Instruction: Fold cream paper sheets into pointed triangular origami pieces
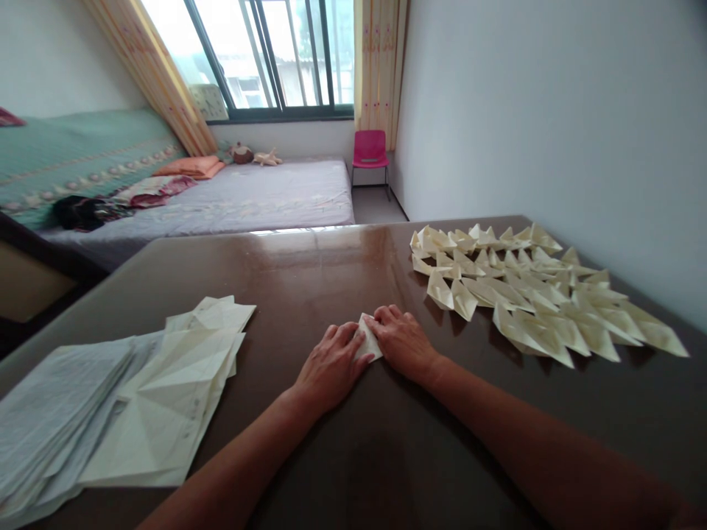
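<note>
Well to the left of your left hand [330, 366], a stack of printed sheets [60, 397] lies on the worktop [309, 280], with creased pale sheets [166, 383] nearer that hand. Your left hand is closed on the left side of a small folded paper [372, 347], which sits between your two hands. Your right hand [404, 340] is closed on its right side. Further right and beyond, folded paper shapes [566, 331] sit in uneven rows.
</note>
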Available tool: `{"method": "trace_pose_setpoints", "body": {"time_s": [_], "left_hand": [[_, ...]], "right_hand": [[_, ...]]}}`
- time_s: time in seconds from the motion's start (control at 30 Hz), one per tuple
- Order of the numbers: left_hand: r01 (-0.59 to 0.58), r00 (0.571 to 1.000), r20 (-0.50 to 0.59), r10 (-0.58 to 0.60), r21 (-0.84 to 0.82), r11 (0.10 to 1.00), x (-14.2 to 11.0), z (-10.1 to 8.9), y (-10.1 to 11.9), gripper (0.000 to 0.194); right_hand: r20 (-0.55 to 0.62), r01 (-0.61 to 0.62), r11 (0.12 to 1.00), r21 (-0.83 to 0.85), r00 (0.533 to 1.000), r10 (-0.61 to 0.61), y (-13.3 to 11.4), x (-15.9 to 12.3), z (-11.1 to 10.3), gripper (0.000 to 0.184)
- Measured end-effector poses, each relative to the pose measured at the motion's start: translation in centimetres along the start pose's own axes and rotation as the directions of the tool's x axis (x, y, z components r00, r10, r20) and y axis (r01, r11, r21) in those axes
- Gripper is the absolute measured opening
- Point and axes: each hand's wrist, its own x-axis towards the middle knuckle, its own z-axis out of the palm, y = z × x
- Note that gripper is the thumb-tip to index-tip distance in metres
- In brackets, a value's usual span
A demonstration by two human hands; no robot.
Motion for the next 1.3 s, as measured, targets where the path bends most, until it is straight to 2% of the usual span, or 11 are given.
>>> {"method": "trace_pose_setpoints", "body": {"time_s": [0.1, 0.23, 0.37, 0.57, 0.77, 0.83, 0.93, 1.0, 1.07, 1.17, 1.3], "left_hand": [[0.053, 0.999, -0.009, -0.053, -0.027, 0.998, 0.0, 0.3, -0.1, 0.035], [0.057, 0.997, -0.042, -0.061, -0.095, 0.994, -0.1, 0.8, -0.4, 0.045], [0.039, 0.996, -0.072, -0.049, -0.135, 0.99, -0.1, 1.2, -0.6, 0.049], [0.034, 0.994, -0.098, -0.051, -0.164, 0.986, -0.3, 1.3, -0.6, 0.049], [0.126, 0.986, -0.068, -0.155, -0.312, 0.942, -0.5, 1.0, -0.7, 0.057], [0.155, 0.978, -0.076, -0.197, -0.372, 0.915, -0.3, 1.0, -0.9, 0.061], [0.163, 0.974, -0.075, -0.214, -0.425, 0.89, -0.2, 1.1, -1.4, 0.062], [0.157, 0.976, -0.066, -0.206, -0.44, 0.884, -0.2, 1.1, -1.5, 0.06], [0.156, 0.978, -0.059, -0.202, -0.441, 0.884, -0.2, 1.0, -1.5, 0.058], [0.157, 0.979, -0.051, -0.199, -0.437, 0.885, -0.3, 1.0, -1.4, 0.056], [0.178, 0.971, -0.054, -0.232, -0.483, 0.857, -0.2, 1.1, -1.4, 0.058]], "right_hand": [[0.012, -0.04, 0.996, 0.084, 0.999, 0.039, 0.2, 0.2, -0.1, 0.038], [-0.032, -0.109, 0.983, 0.151, 0.993, 0.115, 0.0, 0.3, 0.1, 0.037], [-0.045, -0.118, 0.977, 0.179, 0.991, 0.127, -0.4, 0.3, 0.3, 0.041], [-0.053, -0.071, 0.952, 0.296, 0.994, 0.091, -0.2, 0.3, 1.1, 0.043], [-0.097, 0.013, 0.867, 0.499, 0.994, 0.04, -0.1, 0.4, 1.9, 0.054], [-0.088, 0.008, 0.898, 0.44, 0.996, 0.034, -0.4, 0.2, 1.4, 0.053], [-0.053, -0.057, 0.975, 0.215, 0.996, 0.07, -1.1, -0.3, 0.1, 0.041], [0.006, -0.095, 0.991, 0.095, 0.995, 0.095, -1.4, -0.7, -0.8, 0.033], [0.059, -0.112, 0.993, 0.047, 0.992, 0.11, -1.5, -0.9, -1.3, 0.032], [0.108, -0.123, 0.989, 0.084, 0.988, 0.113, -1.1, -0.9, -1.5, 0.032], [0.129, -0.171, 0.945, 0.278, 0.982, 0.139, -0.7, -0.6, -0.9, 0.021]]}}
